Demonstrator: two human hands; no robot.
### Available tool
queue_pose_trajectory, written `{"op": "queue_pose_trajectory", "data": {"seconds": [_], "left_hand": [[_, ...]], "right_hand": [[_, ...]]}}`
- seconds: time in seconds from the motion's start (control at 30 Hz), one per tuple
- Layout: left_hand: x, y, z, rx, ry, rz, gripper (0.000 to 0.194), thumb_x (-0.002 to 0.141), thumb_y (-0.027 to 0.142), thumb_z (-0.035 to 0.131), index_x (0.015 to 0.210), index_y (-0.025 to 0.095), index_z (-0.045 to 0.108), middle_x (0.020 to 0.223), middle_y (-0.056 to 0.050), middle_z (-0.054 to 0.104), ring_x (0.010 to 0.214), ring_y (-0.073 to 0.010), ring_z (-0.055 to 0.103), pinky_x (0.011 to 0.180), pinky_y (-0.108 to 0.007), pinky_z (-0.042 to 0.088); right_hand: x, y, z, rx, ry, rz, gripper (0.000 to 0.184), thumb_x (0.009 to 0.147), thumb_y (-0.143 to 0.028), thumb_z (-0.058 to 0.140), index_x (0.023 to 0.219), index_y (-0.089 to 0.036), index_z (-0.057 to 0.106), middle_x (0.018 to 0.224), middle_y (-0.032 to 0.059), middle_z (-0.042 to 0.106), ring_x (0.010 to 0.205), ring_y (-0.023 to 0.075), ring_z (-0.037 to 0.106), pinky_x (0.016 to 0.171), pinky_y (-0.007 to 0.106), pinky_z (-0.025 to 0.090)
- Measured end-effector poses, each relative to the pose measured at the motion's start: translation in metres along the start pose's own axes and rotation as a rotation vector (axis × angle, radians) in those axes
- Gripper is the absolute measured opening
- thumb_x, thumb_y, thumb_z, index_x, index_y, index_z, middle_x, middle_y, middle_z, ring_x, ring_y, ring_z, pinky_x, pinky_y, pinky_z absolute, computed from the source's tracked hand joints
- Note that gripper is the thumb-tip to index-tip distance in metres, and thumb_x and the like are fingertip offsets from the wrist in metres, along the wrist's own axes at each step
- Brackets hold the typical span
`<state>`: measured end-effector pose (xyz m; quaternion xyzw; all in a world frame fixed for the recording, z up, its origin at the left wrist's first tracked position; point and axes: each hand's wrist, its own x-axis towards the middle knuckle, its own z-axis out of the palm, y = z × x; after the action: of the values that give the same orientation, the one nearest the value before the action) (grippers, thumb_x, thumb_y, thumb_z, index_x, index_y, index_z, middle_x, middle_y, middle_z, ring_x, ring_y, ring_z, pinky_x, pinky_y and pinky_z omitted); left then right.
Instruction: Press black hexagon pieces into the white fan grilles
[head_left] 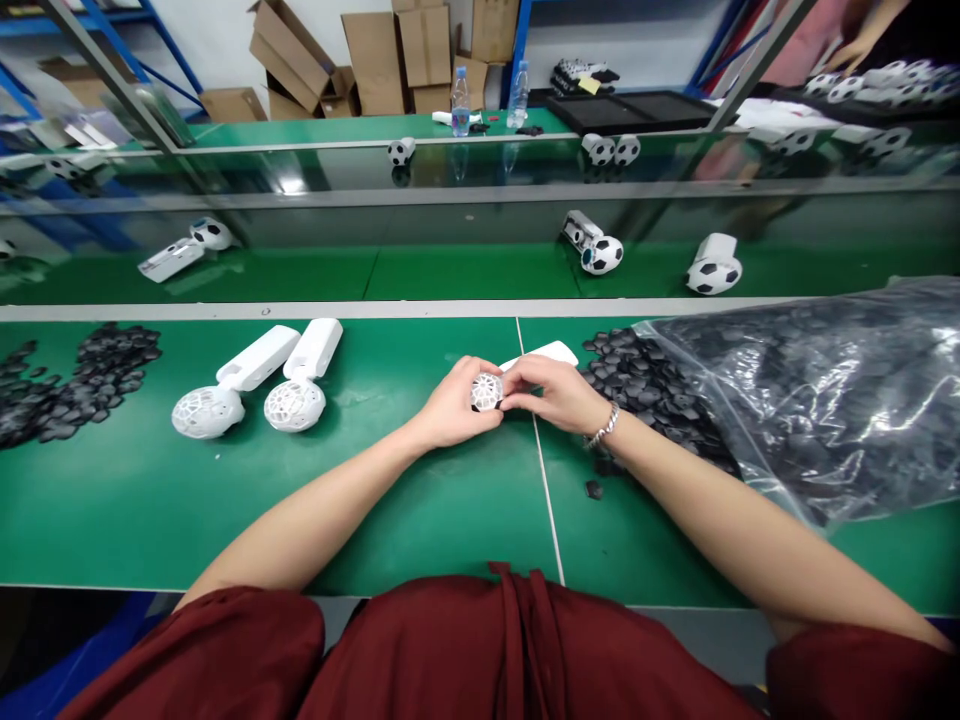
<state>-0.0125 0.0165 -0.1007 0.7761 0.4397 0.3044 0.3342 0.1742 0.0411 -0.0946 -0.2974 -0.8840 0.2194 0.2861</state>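
My left hand [452,408] is closed around a white openwork football-shaped shell [486,391], held over the green table. From behind my hands sticks out a white flat body [559,352], probably joined to the shell. At the shell's right edge, the thumb and forefinger of my right hand [556,392] are pinched together; what lies between them is hidden. A dark spot shows beside those fingertips, too small to make out. Just beyond my right wrist spreads a heap of small black pieces [649,385]. One loose black piece [594,489] lies nearer to me.
Two white units with openwork balls [295,404] [208,411] lie to the left, near more black pieces [97,385]. A large clear plastic bag [862,400] covers the right side. Behind a pale rail, football units [714,264] rest on a green strip. Another person's hand [851,55] is at top right.
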Motion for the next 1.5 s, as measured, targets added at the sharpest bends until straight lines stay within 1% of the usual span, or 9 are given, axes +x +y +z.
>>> {"op": "queue_pose_trajectory", "data": {"seconds": [0.2,0.33,0.5,0.63,0.83,1.03,1.2,1.37,1.5], "left_hand": [[0.02,-0.01,-0.006,-0.007,0.057,-0.021,0.04,0.061,0.022,0.063,0.099,0.018,0.05,0.095,-0.003,0.055,0.087,-0.0199,0.054,0.08,-0.034,0.044],[0.083,-0.037,-0.037,0.051,0.204,-0.07,0.047,0.062,0.02,0.064,0.106,0.016,0.048,0.097,-0.005,0.057,0.088,-0.0215,0.055,0.079,-0.036,0.045],[0.14,-0.068,-0.082,0.234,0.259,-0.242,0.069,0.06,0.021,0.073,0.119,0.008,0.039,0.122,-0.016,0.048,0.108,-0.0264,0.049,0.095,-0.037,0.037],[0.095,-0.057,-0.126,0.374,0.167,-0.313,0.074,0.07,0.038,0.067,0.128,0.009,0.03,0.125,-0.014,0.045,0.117,-0.0297,0.042,0.097,-0.041,0.035],[-0.056,-0.045,-0.186,0.794,0.005,-0.335,0.059,0.052,0.064,0.064,0.102,0.031,0.057,0.092,-0.002,0.05,0.098,-0.0351,0.047,0.088,-0.06,0.037],[-0.109,-0.02,-0.145,0.557,-0.152,-0.469,0.069,0.058,0.045,0.068,0.122,0.034,0.045,0.12,-0.005,0.034,0.087,-0.0222,0.052,0.071,-0.036,0.053],[-0.063,0.006,-0.1,0.358,-0.294,-0.256,0.067,0.07,0.021,0.054,0.133,0.031,0.033,0.124,-0.007,0.039,0.076,-0.0158,0.057,0.066,-0.03,0.05],[-0.013,-0.001,-0.09,0.613,-0.298,0.066,0.057,0.064,0.042,0.069,0.118,0.027,0.053,0.115,-0.009,0.052,0.105,-0.0299,0.047,0.088,-0.042,0.038],[0.007,-0.006,-0.072,0.57,-0.384,0.082,0.069,0.064,0.056,0.064,0.123,0.026,0.045,0.11,-0.007,0.058,0.099,-0.0274,0.053,0.083,-0.036,0.04]], "right_hand": [[0.007,0.006,-0.004,-0.107,0.065,0.049,0.019,0.074,-0.034,0.064,0.079,-0.018,0.057,0.08,0.0046,0.06,0.078,0.018,0.054,0.068,0.03,0.043],[-0.008,0.012,-0.026,-0.212,0.297,0.167,0.017,0.079,-0.032,0.059,0.088,-0.019,0.055,0.093,0.0087,0.059,0.09,0.0215,0.053,0.072,0.033,0.044],[-0.046,0.016,-0.055,-0.345,0.249,0.359,0.018,0.077,-0.029,0.059,0.091,-0.018,0.057,0.088,0.0082,0.06,0.084,0.0216,0.056,0.07,0.034,0.046],[-0.071,0.009,-0.054,-0.379,0.035,0.37,0.012,0.082,-0.026,0.054,0.085,-0.018,0.062,0.088,0.0059,0.063,0.084,0.0194,0.056,0.079,0.033,0.045],[-0.077,0.007,-0.041,-0.626,-0.128,0.365,0.019,0.083,-0.023,0.051,0.094,-0.016,0.065,0.093,0.0092,0.064,0.087,0.023,0.056,0.077,0.035,0.046],[-0.075,0.024,-0.041,-0.613,-0.121,0.349,0.02,0.081,-0.022,0.051,0.091,-0.015,0.066,0.091,0.0103,0.067,0.084,0.023,0.061,0.075,0.035,0.049],[-0.071,0.038,-0.047,-0.528,-0.12,0.37,0.017,0.077,-0.02,0.053,0.083,-0.017,0.067,0.088,0.0079,0.068,0.078,0.0218,0.063,0.076,0.036,0.05],[-0.056,0.037,-0.055,-0.409,-0.233,0.479,0.011,0.069,-0.02,0.06,0.08,-0.02,0.065,0.074,0.0021,0.068,0.065,0.0174,0.063,0.062,0.03,0.05],[-0.049,0.03,-0.056,-0.407,-0.271,0.485,0.008,0.066,-0.013,0.06,0.07,-0.02,0.058,0.067,-0.0003,0.064,0.061,0.0146,0.059,0.057,0.026,0.046]]}}
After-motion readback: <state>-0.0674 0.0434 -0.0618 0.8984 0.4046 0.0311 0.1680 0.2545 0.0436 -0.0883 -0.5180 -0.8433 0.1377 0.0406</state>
